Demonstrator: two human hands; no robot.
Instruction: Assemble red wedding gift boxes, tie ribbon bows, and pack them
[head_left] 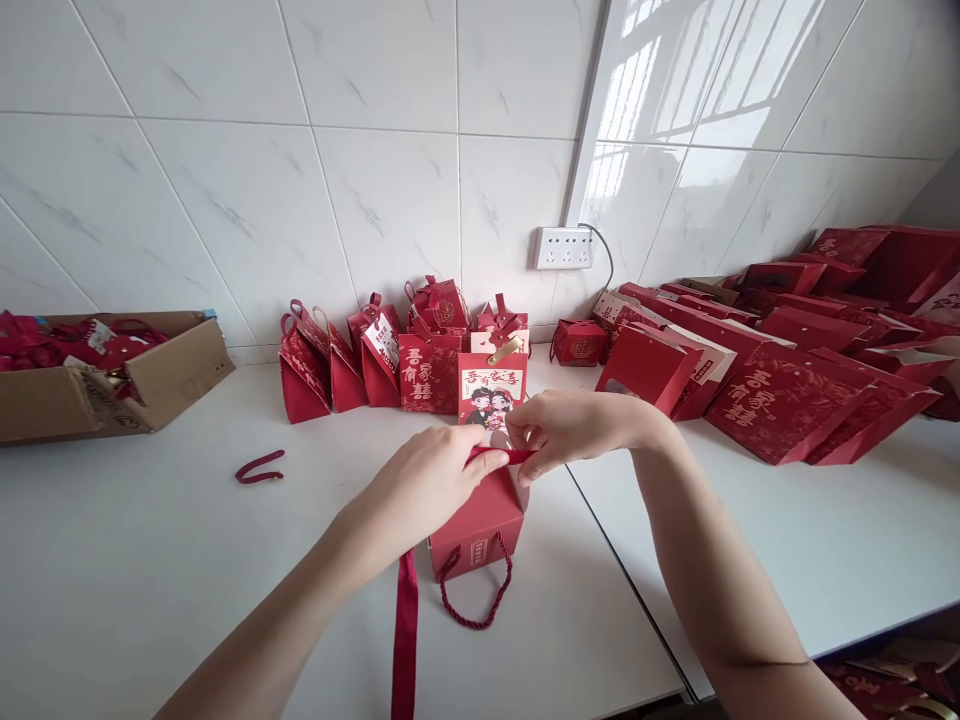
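Note:
A red gift box with a twisted rope handle stands on the white table in front of me. Over its top, my left hand pinches a red ribbon between thumb and fingers. One long tail of the ribbon hangs down to the left of the box toward the table's near side. My right hand has its fingers curled closed around the ribbon's other stretch, close to the left. Just behind the hands is a gift box with a cartoon couple, partly covered by my fingers.
Several finished-looking red boxes line the wall. A cardboard carton of red items stands at left, near a loose dark-red strap. Many red bags crowd the right. A seam crosses the table; a power socket is on the wall.

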